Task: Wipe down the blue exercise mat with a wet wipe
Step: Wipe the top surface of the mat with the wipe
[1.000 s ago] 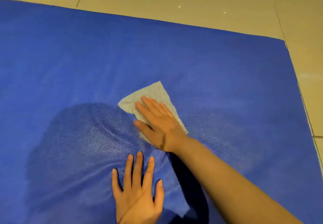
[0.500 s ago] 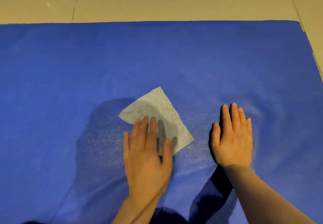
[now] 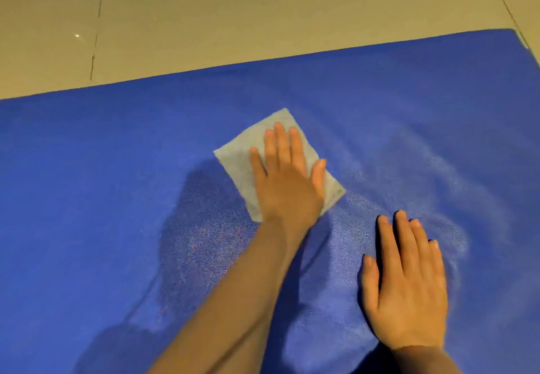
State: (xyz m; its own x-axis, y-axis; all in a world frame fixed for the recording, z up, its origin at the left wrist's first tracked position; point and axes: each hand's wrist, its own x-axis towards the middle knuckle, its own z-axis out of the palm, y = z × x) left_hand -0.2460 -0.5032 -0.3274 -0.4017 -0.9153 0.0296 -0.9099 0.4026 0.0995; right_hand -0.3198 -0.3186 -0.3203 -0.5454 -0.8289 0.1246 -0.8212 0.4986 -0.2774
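Head view: the wet wipe [image 3: 238, 157] is pressed flat onto the blue exercise mat [image 3: 87, 198] near frame centre by the left hand [image 3: 287, 182], fingers straight. At four o'clock from it, the right hand [image 3: 406, 289] is laid flat on the mat, grasping nothing. Wiping appears under way; drier-looking mat toward nine and twelve o'clock probably remains, so firm, overlapping strokes would be called for.

The mat [image 3: 87, 198] lies bare to the left and ahead of the wipe [image 3: 242, 154]. To its right, the right hand [image 3: 406, 283] rests flat, blocking that side.
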